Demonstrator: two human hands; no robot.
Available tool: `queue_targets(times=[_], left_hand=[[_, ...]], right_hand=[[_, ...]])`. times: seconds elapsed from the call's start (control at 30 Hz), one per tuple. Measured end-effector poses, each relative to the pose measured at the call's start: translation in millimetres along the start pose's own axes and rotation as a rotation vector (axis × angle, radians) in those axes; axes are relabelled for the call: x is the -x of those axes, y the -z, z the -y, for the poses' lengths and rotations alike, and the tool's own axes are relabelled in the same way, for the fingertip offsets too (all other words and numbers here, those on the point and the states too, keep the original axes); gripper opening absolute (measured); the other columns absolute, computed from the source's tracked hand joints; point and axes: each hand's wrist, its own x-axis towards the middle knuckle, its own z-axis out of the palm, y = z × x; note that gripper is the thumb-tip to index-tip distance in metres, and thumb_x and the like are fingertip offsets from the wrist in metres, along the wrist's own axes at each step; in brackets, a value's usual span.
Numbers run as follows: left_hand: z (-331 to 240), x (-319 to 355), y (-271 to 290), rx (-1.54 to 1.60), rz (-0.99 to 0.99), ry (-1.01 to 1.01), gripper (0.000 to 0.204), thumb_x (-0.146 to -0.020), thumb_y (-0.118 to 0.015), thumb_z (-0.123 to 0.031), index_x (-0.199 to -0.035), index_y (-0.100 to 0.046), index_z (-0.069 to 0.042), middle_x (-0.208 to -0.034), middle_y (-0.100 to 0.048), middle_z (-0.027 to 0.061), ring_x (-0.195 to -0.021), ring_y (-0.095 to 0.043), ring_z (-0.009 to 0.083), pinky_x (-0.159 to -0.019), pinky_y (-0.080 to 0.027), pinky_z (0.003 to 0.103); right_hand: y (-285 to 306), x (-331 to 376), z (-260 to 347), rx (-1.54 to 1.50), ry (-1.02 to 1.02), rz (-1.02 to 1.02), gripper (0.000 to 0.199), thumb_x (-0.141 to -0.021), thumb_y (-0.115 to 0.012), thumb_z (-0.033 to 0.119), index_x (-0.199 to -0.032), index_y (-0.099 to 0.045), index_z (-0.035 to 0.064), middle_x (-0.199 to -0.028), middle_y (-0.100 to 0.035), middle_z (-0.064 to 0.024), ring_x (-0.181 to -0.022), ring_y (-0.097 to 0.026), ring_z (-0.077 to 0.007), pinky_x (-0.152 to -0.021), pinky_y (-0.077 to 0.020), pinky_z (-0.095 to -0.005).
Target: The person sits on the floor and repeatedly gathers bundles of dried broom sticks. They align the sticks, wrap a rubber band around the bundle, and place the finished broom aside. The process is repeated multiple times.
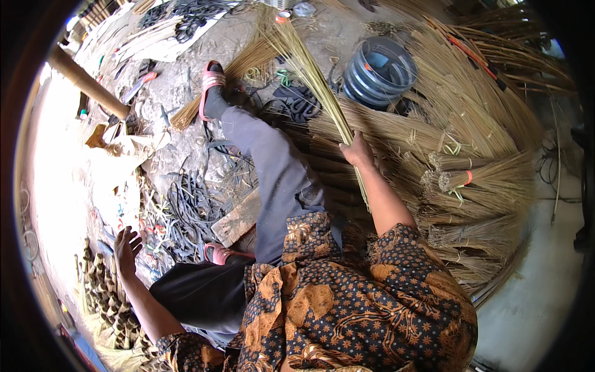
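My right hand [359,150] is closed around a long, thin bundle of straw-coloured broom sticks [323,96]. The bundle slants up and to the left, and its far end fans out beside a small orange-and-white object [282,17]. Out at the left, my left hand [127,247] is empty with its fingers apart, above the floor and near many loose dark strips [186,208]. Another bundle of fine sticks [248,62] lies on the floor, passing under my pink sandal [214,79].
A round bluish, see-through bucket [379,73] stands ahead on the right. Heaped stick bundles [462,186] fill the right side. A wooden block [237,218] lies by my leg, stacked dark-ended bundles [105,288] at lower left, and a pole [90,84] at upper left.
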Motion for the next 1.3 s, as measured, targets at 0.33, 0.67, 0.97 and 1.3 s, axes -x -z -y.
queue_targets(times=[0.33,0.67,0.97,1.3], left_hand=[[-23.3,-39.6,-36.6,-0.122,0.139,-0.006,0.051,-0.101,-0.062,-0.046,-0.137,-0.059,-0.01,-0.121,-0.067,0.0113,-0.097,-0.067,0.0218,-0.081,-0.055,0.037],[-96.7,-146.1,-177.7,-0.339,0.487,0.023,0.05,-0.096,-0.067,-0.048,-0.131,-0.061,-0.013,-0.109,-0.066,0.0078,-0.085,-0.065,0.0224,-0.066,-0.053,0.036],[-116.0,-155.4,-222.9,-0.571,0.416,0.075,0.055,-0.099,-0.061,-0.05,-0.141,-0.056,-0.015,-0.107,-0.062,0.0054,-0.079,-0.063,0.0213,-0.063,-0.052,0.039],[-106.9,-132.6,-176.4,-0.576,0.362,0.272,0.035,-0.099,-0.066,-0.026,-0.126,-0.061,-0.005,-0.114,-0.067,0.017,-0.093,-0.069,0.0285,-0.068,-0.058,0.036]], right_hand=[[1.6,36.1,-11.4,0.105,0.051,-0.04,0.085,-0.095,-0.067,0.047,-0.157,-0.032,-0.0003,-0.16,-0.035,-0.028,-0.145,-0.04,-0.0436,-0.116,-0.039,-0.052],[165.1,151.5,-110.8,-0.423,0.176,-0.803,0.029,-0.101,-0.063,0.024,-0.12,-0.065,0.0021,-0.112,-0.069,-0.0186,-0.103,-0.068,-0.0337,-0.089,-0.0545,-0.0433],[159.0,327.9,-384.0,-0.197,-0.963,-1.524,0.028,-0.094,-0.069,0.018,-0.11,-0.066,-0.0043,-0.108,-0.068,-0.0201,-0.092,-0.068,-0.0319,-0.088,-0.0563,-0.0381],[91.5,512.5,-509.4,-0.247,-2.026,-1.013,0.068,-0.098,-0.058,0.057,-0.146,-0.049,0.0089,-0.148,-0.049,-0.0169,-0.133,-0.053,-0.0344,-0.111,-0.0427,-0.0575]])
